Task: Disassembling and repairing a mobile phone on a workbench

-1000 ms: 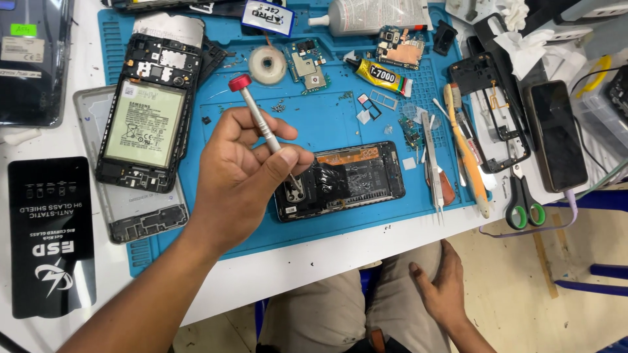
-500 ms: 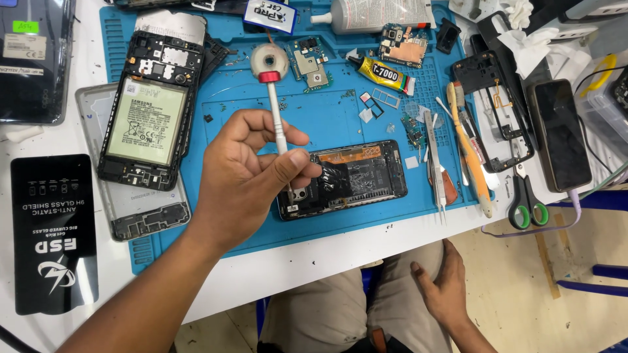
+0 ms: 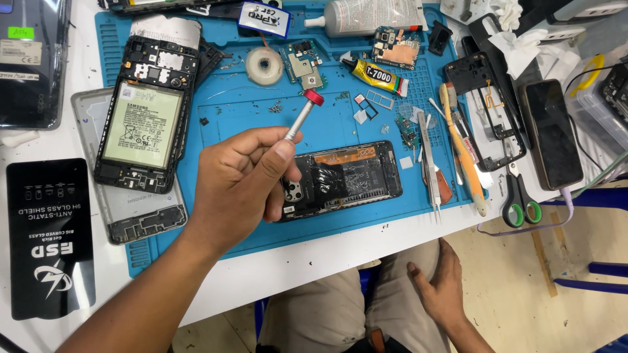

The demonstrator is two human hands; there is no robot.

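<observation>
My left hand (image 3: 239, 186) is raised over the blue work mat (image 3: 340, 124) and grips a small silver screwdriver (image 3: 302, 114) with a red cap, the cap tilted up to the right. Its tip is hidden behind my fingers. Just past the hand lies an opened black phone (image 3: 347, 178) with its back off; the hand covers its left end. My right hand (image 3: 445, 291) rests flat on my thigh below the table edge, holding nothing.
A second opened phone with a white battery (image 3: 144, 124) lies at the mat's left, on a grey back cover (image 3: 140, 216). Tweezers (image 3: 428, 163), scissors (image 3: 520, 196), a glue tube (image 3: 379, 73), a tape roll (image 3: 264, 65) and a black phone (image 3: 553, 134) lie around. A black packet (image 3: 51, 235) sits far left.
The screwdriver's red cap has swung from leaning left, through upright, to leaning right as my left hand turned. My right hand has stayed on my thigh.
</observation>
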